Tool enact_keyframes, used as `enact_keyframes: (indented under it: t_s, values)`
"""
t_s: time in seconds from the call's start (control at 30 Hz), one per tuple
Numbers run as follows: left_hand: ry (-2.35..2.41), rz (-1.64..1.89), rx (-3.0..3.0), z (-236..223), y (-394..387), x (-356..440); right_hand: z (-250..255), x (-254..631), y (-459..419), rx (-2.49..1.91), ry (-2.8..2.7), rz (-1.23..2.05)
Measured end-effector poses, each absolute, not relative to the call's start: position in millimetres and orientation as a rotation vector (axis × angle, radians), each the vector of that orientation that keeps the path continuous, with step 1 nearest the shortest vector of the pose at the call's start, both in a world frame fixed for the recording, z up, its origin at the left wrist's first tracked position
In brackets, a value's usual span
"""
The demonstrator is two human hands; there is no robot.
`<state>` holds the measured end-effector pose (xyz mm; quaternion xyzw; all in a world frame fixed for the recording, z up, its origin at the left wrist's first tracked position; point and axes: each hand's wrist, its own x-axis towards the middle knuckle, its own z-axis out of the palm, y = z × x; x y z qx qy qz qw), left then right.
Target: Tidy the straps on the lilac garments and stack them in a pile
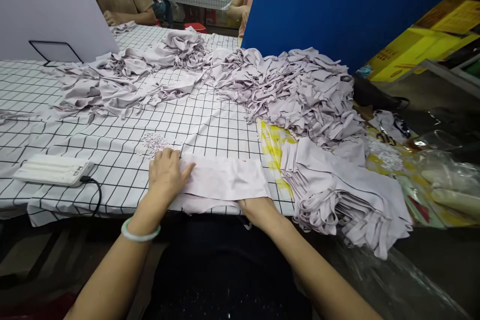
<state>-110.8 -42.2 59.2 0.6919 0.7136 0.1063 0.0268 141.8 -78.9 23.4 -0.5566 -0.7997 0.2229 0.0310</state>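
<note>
**Pale cloth strip [225,180] lies lengthwise between the left hand [165,175] and the right hand [260,210]**

The strip is flat on the gridded desk [202,120], its long axis running left to right from the left fingers towards the right ones. Both hands are at it: the left at its left end, with the thumb spread away from the other fingers and laid on the cloth; the right at its near right corner, with the fingers tucked beneath the edge. Whether those right fingers are together, apart or pinching a layer, I cannot tell, because the cloth covers them.

Just beyond the left fingertips is a scatter of tiny scraps [153,144]; a white power bank [54,169] with a cable sits well to their left. To the right of the right fingers, a layered stack of cloth [352,185] overhangs the near edge of the desk, loops of fabric on its near side. Farther out from both sets of fingers rises a loose heap of cloth [300,90].

A second layer shows below the strip's near edge, but whether it joins the strip is unclear. Individual pieces in the heap cannot be told apart, and the clutter beyond the stack is blurred. Across the desk, co-workers are partly cut off by the upright panels.
</note>
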Motion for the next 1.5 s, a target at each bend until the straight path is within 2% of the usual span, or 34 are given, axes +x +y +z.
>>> enact_keyframes:
  t_s: [0.1,0.23,0.27,0.4,0.5,0.63,0.8,0.97,1.13,1.27,1.5]
  values:
    - [2.194,0.147,2.177,47,-19,-113,55,160,-104,-1.618,-2.459,0.843]
    - [2.191,0.218,2.145,40,-12,-123,88,186,-107,-1.564,-2.288,1.074]
    - [2.189,0.24,2.127,40,-11,-124,87,189,-97,-1.68,-2.169,1.012]
    - [2.178,0.301,2.029,42,-6,-129,51,183,-45,-2.085,-1.793,0.421]
    - [2.078,0.398,1.922,45,-3,-133,24,180,-20,-2.02,-1.828,0.408]
    - [1.954,0.64,1.792,48,1,-136,17,189,-5,-1.979,-1.715,0.332]
    - [2.039,0.801,2.065,39,-18,-125,10,192,6,-1.973,-1.753,0.224]
    - [2.02,0.549,2.185,25,-63,-117,6,193,10,-1.894,-1.865,0.164]
    - [2.0,0.366,2.257,29,-71,-121,21,198,-16,-1.788,-1.96,0.038]
    - [1.905,0.249,2.353,31,-54,-118,14,198,-49,-1.728,-2.184,0.131]
    - [1.81,0.082,2.336,25,-17,-123,18,194,-47,-1.873,-2.151,0.356]
